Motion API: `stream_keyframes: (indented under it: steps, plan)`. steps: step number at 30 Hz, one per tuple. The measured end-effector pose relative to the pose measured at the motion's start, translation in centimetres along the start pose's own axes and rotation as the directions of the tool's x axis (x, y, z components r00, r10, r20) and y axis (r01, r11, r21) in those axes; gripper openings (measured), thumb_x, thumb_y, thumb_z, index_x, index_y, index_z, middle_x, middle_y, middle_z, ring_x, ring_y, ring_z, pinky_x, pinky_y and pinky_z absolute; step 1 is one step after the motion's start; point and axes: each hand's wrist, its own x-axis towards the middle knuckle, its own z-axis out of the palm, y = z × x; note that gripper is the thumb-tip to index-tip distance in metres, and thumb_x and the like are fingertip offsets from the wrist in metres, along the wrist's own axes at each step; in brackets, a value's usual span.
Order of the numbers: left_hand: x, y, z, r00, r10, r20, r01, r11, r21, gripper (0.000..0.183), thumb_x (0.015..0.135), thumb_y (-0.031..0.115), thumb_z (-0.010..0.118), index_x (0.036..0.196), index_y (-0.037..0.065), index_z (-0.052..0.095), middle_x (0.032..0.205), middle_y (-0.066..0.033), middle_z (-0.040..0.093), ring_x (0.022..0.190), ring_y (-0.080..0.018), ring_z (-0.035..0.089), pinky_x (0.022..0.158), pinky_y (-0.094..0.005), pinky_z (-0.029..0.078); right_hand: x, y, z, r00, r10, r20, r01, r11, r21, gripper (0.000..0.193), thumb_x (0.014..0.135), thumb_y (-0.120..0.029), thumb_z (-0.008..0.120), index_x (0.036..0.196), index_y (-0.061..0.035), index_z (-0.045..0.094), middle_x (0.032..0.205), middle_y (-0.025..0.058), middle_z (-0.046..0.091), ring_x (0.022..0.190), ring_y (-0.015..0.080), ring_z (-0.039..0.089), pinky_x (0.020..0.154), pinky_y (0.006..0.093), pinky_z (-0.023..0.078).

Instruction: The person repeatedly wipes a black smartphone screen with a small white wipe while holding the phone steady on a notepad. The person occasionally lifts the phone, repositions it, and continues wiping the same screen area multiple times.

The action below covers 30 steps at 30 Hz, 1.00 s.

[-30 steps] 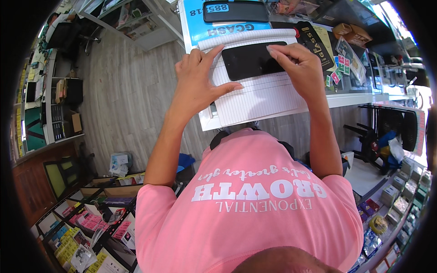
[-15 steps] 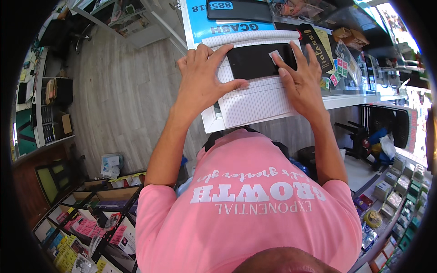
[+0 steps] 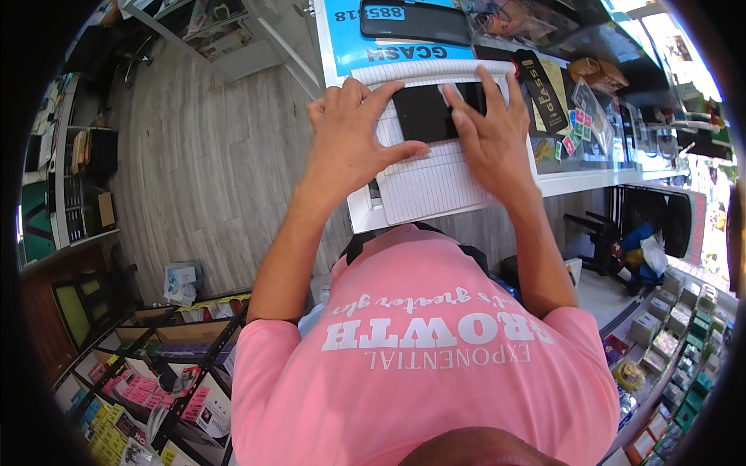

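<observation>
A black smartphone [image 3: 423, 113] lies flat, its dark glassy face up, on an open lined notebook [image 3: 427, 190] at the counter's edge. My left hand [image 3: 350, 136] braces the phone's left end, index finger at the far corner and thumb along the near edge. Over the phone's right half, my right hand [image 3: 493, 136] presses a small white piece [image 3: 445, 95], perhaps a wipe or card, against the glass with its index finger. The fingers partly hide this piece and the phone's right end.
Beyond the notebook, a dark phone or case [image 3: 416, 25] rests on a blue printed sheet [image 3: 346, 54]. Right of it lie a black narrow packet [image 3: 542, 92], small coloured stickers [image 3: 576, 124] and brown boxes [image 3: 598, 75]. A black chair [image 3: 660, 210] stands at the right.
My right hand has slid left across the phone, carrying the small white piece toward the middle of the glass. My left hand keeps its hold at the left end.
</observation>
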Motion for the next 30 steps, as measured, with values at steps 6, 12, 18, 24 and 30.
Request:
stream_keyframes:
  steps: [6,12,18,24,30]
  plan:
    - [-0.3,-0.2,0.3,1.000,0.005,-0.009,-0.005,1.000,0.007,0.091,0.072,0.068,0.089,0.147,0.024,0.065,0.115,-0.0062,0.056,0.117,-0.0283,0.052,0.107,-0.0475,0.032,0.8,-1.0,0.7,1.000,0.001,0.005,-0.001,1.000,0.027,0.040,0.112,-0.036,0.051,0.145,-0.0251,0.072,0.169,0.0181,0.039,0.160,0.0478,0.022,0.128,0.0623,0.018]
    - [0.0,-0.1,0.3,1.000,-0.006,0.006,0.006,1.000,0.012,0.093,0.072,0.069,0.089,0.148,0.022,0.065,0.114,-0.0061,0.055,0.115,-0.0272,0.051,0.107,-0.0470,0.032,0.5,-2.3,1.2,1.000,-0.020,0.016,0.018,0.994,0.104,0.042,0.113,-0.039,0.049,0.145,-0.0250,0.072,0.168,0.0183,0.044,0.159,0.0476,0.026,0.129,0.0606,0.019]
    - [0.5,-0.1,0.4,1.000,0.008,0.014,-0.008,1.000,0.002,0.091,0.071,0.065,0.091,0.145,0.020,0.065,0.116,-0.0076,0.055,0.117,-0.0300,0.051,0.106,-0.0484,0.033,-3.5,-4.3,-0.6,0.999,-0.016,0.041,0.011,0.991,0.131,0.039,0.112,-0.034,0.051,0.142,-0.0212,0.074,0.167,0.0194,0.043,0.158,0.0489,0.027,0.128,0.0606,0.022]
    - [0.1,0.0,0.1,1.000,-0.005,0.013,0.005,1.000,0.020,0.095,0.069,0.068,0.091,0.148,0.023,0.065,0.113,-0.0043,0.052,0.113,-0.0260,0.050,0.106,-0.0472,0.032,-4.4,0.9,-0.9,0.989,0.144,0.026,-0.143,0.989,-0.030,0.041,0.114,-0.033,0.048,0.147,-0.0238,0.070,0.170,0.0189,0.039,0.159,0.0500,0.024,0.126,0.0632,0.023]
    - [-0.1,-0.2,-0.1,0.999,-0.020,0.025,0.019,0.999,0.044,0.095,0.067,0.067,0.093,0.148,0.023,0.066,0.111,-0.0033,0.053,0.112,-0.0250,0.051,0.105,-0.0465,0.032,-4.1,0.8,-1.0,0.986,0.164,0.019,-0.162,0.984,-0.077,0.041,0.113,-0.034,0.049,0.148,-0.0263,0.070,0.172,0.0170,0.037,0.161,0.0470,0.021,0.127,0.0621,0.020]
